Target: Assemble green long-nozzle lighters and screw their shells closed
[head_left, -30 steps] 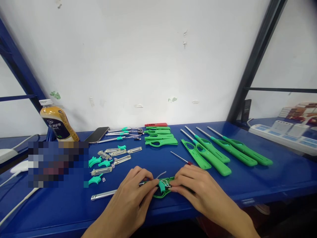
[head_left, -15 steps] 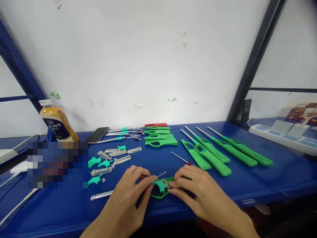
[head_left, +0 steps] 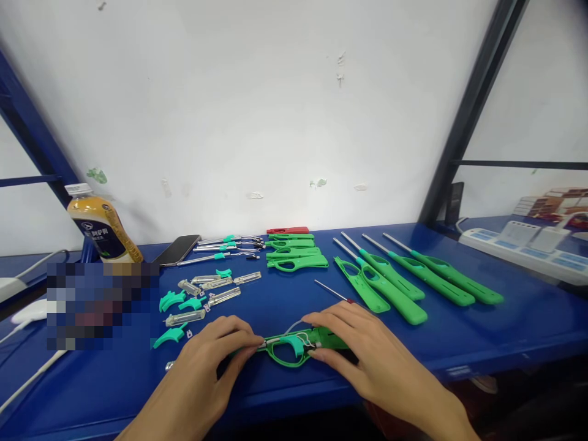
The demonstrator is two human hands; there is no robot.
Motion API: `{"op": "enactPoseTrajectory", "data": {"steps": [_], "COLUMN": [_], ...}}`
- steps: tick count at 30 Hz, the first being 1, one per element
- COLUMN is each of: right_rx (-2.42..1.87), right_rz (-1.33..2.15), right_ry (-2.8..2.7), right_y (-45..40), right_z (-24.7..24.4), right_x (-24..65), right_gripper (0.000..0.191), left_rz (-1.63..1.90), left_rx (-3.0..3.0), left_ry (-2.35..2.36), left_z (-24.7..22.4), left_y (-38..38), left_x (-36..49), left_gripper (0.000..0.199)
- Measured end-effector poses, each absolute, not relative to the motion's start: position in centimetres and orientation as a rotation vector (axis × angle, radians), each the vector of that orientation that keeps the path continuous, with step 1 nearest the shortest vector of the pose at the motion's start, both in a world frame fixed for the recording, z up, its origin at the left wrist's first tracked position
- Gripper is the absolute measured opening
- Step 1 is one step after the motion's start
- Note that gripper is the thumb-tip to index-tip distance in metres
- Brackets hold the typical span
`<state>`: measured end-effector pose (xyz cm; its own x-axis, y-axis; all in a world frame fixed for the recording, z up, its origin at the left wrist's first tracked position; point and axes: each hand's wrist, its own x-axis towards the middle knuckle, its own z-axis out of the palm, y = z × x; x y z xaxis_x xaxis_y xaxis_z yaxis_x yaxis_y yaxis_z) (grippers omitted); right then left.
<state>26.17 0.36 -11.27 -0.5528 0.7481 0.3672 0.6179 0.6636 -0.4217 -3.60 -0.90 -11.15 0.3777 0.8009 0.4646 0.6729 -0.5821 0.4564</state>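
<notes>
A green lighter shell [head_left: 285, 361] lies open near the table's front edge, with a teal trigger [head_left: 294, 344], thin wires and a small black part inside. My left hand [head_left: 215, 355] pinches its left end, where a metal tube enters. The fingers of my right hand [head_left: 362, 349] are on its right part, thumb by the black part, index finger at a thin clear tube [head_left: 294, 326] that curves up. More teal triggers [head_left: 169, 335] and clear fuel tanks [head_left: 185, 317] are scattered to the left of the shell.
Finished-looking green lighters [head_left: 441, 278] and a screwdriver [head_left: 331, 290] lie to the right. Behind are green half shells [head_left: 298, 263], a red one [head_left: 288, 231] and metal tubes with wires [head_left: 202, 260]. A phone [head_left: 178, 250] and a bottle [head_left: 105, 226] stand left; a power strip [head_left: 523, 248] is far right.
My left hand has moved left along the shell, uncovering its trigger loop. My right index finger has lifted to the clear tube, which now bends toward it.
</notes>
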Motion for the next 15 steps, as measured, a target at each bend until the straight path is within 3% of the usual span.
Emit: {"op": "enactPoseTrajectory", "data": {"steps": [9, 15], "right_rx": [-1.038, -0.983], "right_rz": [0.310, 0.289], "right_ry": [-2.385, -2.408], "right_y": [0.2, 0.4], "right_z": [-11.1, -11.5], "right_x": [26.1, 26.3], "right_gripper": [0.054, 0.052], "left_rz": [1.041, 1.049], "left_rx": [2.627, 2.655], "left_ry": [1.269, 1.341], "left_z": [-11.1, -10.8], "left_y": [-1.0, -1.5], "left_x": [-3.2, -2.4], "left_gripper": [0.033, 0.024]}}
